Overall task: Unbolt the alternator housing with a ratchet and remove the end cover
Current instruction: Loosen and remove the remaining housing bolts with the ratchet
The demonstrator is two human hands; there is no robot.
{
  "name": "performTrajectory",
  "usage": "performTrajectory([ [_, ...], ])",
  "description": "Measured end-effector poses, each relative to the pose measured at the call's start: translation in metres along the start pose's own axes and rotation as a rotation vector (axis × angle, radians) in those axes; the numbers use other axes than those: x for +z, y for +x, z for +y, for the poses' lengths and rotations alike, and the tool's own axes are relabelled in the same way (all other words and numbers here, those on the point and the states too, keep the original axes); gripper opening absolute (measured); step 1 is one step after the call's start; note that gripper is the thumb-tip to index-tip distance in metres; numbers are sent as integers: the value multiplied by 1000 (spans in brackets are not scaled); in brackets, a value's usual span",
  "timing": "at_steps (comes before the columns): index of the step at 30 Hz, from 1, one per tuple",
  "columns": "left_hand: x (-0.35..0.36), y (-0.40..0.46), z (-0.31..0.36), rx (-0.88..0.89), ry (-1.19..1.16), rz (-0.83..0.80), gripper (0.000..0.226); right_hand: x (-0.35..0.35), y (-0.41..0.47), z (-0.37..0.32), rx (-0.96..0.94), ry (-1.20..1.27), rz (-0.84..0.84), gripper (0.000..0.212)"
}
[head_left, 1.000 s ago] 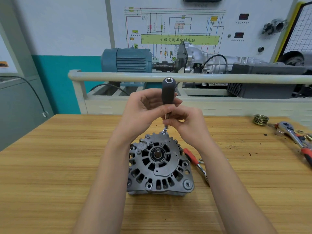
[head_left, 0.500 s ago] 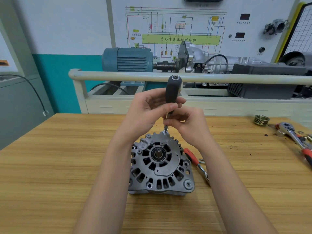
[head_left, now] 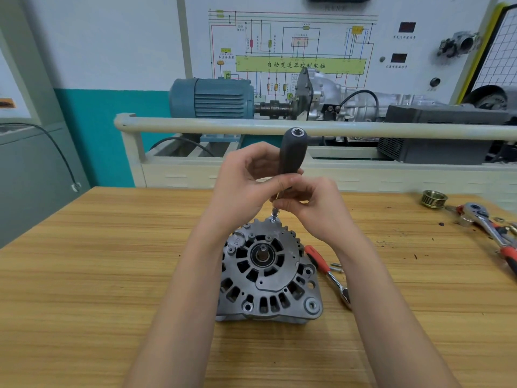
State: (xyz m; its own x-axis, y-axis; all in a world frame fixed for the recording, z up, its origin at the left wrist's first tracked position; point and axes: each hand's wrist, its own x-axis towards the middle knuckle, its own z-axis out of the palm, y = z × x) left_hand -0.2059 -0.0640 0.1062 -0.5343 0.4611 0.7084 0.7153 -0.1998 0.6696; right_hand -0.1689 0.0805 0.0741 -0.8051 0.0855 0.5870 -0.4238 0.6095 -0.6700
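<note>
Alternator (head_left: 268,273): cover on. Left hand (head_left: 246,183) and right hand (head_left: 310,203) pinch driver (head_left: 292,152) on far bolt (head_left: 273,218). Loose bolts (head_left: 335,268) beside ratchet (head_left: 327,271); unbolting partly done.

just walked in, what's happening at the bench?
A person is working on an alternator standing on the wooden table. Both hands hold a black-handled driver upright, its tip on a bolt at the far edge of the housing: left hand on the handle, right hand pinching the shaft lower down. The end cover is not yet off. A red-handled ratchet lies beside the alternator, another ratchet far right.
</note>
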Motion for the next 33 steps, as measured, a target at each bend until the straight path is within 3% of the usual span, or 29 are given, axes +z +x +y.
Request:
performTrajectory([
  [6, 9, 0, -1, 14, -1, 79, 27, 1, -1, -3, -54, 63, 91, 30],
  [12, -3, -2, 2, -4, -152, -124, 39, 0, -1, -4, -22, 34, 34, 38],
  [15, -1, -2, 4, 7, -88, -26, 38, -1, -1, -4, -23, 42, -18, 38],
  [19, 5, 0, 3, 6, -37, 87, 35, 0, -1, -1, -14, 50, 51, 19],
  [25, -2, -2, 0, -36, -169, -119, 35, 0, 0, -2, -8, -12, 6, 27],
  [28, -4, -2, 2, -25, -139, 1, 34, 0, -1, -3, -25, 2, -44, 32],
  [30, -2, -1, 1, -15, -97, 76, 35, 1, -1, -3, -38, 6, -29, 21],
  [33, 0, 0, 0, -23, -106, 52, 33, 3, 0, -2, -46, 37, 49, 19],
])
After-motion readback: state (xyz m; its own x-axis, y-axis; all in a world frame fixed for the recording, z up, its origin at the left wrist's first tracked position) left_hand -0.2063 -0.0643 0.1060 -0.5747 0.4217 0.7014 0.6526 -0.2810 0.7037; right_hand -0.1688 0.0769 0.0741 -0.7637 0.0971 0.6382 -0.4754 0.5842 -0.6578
